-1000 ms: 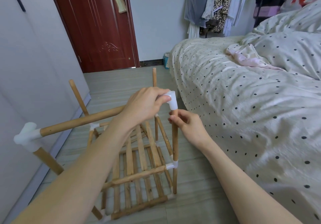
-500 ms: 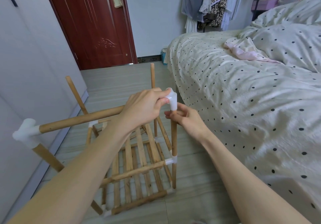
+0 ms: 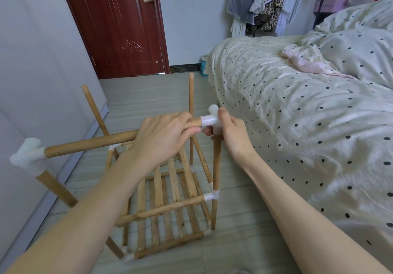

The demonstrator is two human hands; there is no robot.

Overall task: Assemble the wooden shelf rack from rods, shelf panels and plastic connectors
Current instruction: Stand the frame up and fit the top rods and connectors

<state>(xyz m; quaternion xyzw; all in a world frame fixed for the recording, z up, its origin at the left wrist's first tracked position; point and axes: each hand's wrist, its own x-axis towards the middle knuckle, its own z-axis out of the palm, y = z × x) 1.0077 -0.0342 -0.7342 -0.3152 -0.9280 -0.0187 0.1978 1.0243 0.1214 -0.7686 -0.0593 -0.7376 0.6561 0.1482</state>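
Head view, centre of frame: left hand (image 3: 163,137) grips the horizontal rod (image 3: 93,145), fingers curled round its right end. Right hand (image 3: 231,134) holds the white plastic connector (image 3: 210,120), thumb upright against it, fingers curled beneath. Connector sits atop the near-right upright rod (image 3: 217,163) and receives the horizontal rod's end. Slatted shelf panel (image 3: 170,188) lies low in the frame. Second connector (image 3: 27,153) caps the rod's left end. Bed (image 3: 297,114) stands at right.

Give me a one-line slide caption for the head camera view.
Left hand grips rod while right hand holds white connector atop upright.
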